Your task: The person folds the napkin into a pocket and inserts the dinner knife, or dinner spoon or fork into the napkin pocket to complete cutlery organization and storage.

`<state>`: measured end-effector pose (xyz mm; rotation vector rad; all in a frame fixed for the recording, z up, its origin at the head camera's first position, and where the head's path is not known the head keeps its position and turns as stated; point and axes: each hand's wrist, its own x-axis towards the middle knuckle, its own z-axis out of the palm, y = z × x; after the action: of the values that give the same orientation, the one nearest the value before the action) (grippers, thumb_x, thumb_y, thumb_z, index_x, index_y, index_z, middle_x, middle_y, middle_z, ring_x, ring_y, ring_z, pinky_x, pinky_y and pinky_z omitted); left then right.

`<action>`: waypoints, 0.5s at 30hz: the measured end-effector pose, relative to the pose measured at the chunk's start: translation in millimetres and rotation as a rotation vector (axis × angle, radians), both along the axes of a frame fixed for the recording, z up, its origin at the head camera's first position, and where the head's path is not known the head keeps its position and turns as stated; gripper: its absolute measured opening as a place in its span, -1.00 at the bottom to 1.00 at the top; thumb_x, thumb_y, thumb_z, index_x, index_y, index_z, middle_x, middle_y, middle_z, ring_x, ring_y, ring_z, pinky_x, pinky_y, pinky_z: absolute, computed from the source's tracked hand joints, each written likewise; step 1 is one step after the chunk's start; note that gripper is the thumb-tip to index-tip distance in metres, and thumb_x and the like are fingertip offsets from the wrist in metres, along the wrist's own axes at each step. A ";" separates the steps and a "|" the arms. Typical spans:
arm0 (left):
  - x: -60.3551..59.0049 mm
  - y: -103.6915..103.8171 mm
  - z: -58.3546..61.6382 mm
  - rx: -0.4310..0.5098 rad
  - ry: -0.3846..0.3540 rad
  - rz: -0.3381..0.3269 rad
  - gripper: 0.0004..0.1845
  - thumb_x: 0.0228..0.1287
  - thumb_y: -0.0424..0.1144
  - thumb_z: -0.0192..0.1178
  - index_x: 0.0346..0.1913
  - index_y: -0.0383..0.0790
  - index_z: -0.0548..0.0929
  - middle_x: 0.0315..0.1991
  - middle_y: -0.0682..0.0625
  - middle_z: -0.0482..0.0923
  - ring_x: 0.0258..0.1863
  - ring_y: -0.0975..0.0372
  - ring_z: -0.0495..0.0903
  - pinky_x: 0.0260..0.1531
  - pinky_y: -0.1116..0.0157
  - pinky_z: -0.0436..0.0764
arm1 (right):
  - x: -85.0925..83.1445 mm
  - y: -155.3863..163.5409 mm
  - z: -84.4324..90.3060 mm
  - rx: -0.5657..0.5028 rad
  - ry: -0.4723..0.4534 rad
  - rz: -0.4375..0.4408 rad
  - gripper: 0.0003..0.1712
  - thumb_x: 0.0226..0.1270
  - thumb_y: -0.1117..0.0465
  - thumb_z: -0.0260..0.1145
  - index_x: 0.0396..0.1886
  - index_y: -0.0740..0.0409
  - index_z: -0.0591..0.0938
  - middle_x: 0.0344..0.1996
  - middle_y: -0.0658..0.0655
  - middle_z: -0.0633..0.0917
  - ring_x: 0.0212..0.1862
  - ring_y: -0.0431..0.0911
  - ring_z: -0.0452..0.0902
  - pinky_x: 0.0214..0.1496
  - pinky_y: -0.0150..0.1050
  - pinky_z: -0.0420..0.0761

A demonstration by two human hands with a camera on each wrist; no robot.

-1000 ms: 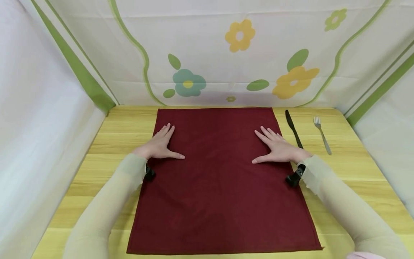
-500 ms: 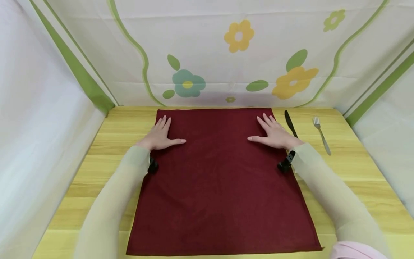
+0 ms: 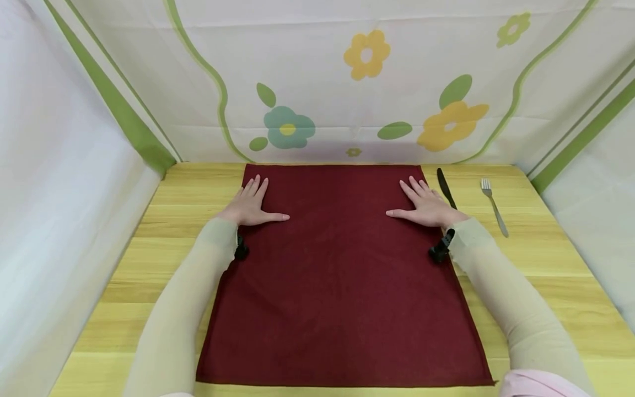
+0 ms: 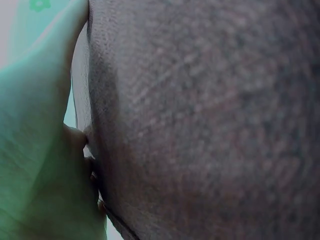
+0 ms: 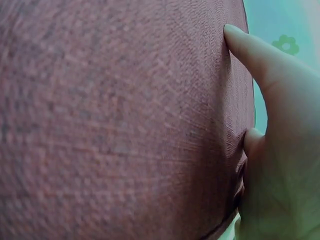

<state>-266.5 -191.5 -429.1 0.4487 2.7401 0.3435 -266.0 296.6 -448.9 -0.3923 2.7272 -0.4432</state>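
Observation:
A dark red cloth (image 3: 337,286) lies spread flat on the wooden table, its far edge close to the back curtain. My left hand (image 3: 254,207) rests on the cloth's far left part, fingers straight and spread, thumb pointing inward. On the far right part, my right hand (image 3: 425,207) touches the cloth in the same way. The left wrist view shows the left hand (image 4: 40,130) against the cloth's weave. In the right wrist view, the thumb and fingertips of the right hand (image 5: 287,120) meet the cloth (image 5: 110,120). Neither hand grips anything.
A black knife (image 3: 445,186) lies just right of the cloth, its lower end hidden by the right hand and wrist. Further right is a silver fork (image 3: 494,208). White curtains with flowers (image 3: 367,54) enclose the table (image 3: 163,220) at the back and sides.
Both hands have slid away from me over the cloth, the left more slightly. In the last half second, both hands and the cloth's far edge shift a little to the right.

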 end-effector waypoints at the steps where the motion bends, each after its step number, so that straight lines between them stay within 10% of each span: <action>1: -0.4 0.1 -0.1 0.003 -0.001 -0.001 0.33 0.21 0.50 0.15 0.63 -0.29 -0.32 0.62 -0.26 -0.45 0.59 -0.09 -0.42 0.50 -0.07 -0.28 | 0.8 -0.4 1.2 0.003 -0.001 -0.001 0.32 0.23 -0.63 0.08 0.68 -0.04 -0.25 0.62 0.17 -0.36 0.58 0.20 -0.57 0.49 0.28 -0.39; 9: 8.8 -5.1 1.2 0.056 0.032 -0.028 0.33 0.19 0.49 0.19 0.63 -0.32 -0.28 0.63 -0.26 -0.37 0.59 -0.09 -0.37 0.50 -0.07 -0.24 | 23.4 -7.2 15.0 -0.021 0.059 0.026 0.33 0.29 -0.54 0.16 0.66 0.22 -0.14 0.61 0.33 -0.21 0.58 0.28 -0.40 0.51 0.27 -0.27; 15: 57.2 -13.4 9.4 0.100 0.111 -0.126 0.34 0.14 0.52 0.22 0.63 -0.35 -0.16 0.62 -0.29 -0.30 0.59 -0.11 -0.27 0.49 -0.11 -0.14 | 74.9 -11.6 29.9 -0.061 0.114 0.107 0.30 0.29 -0.44 0.30 0.65 0.28 -0.06 0.61 0.35 -0.10 0.58 0.29 -0.28 0.51 0.29 -0.14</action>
<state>-209.3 -204.9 -419.8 0.6826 2.7932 0.4366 -191.0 284.9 -419.0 -0.5939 2.7897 -0.4900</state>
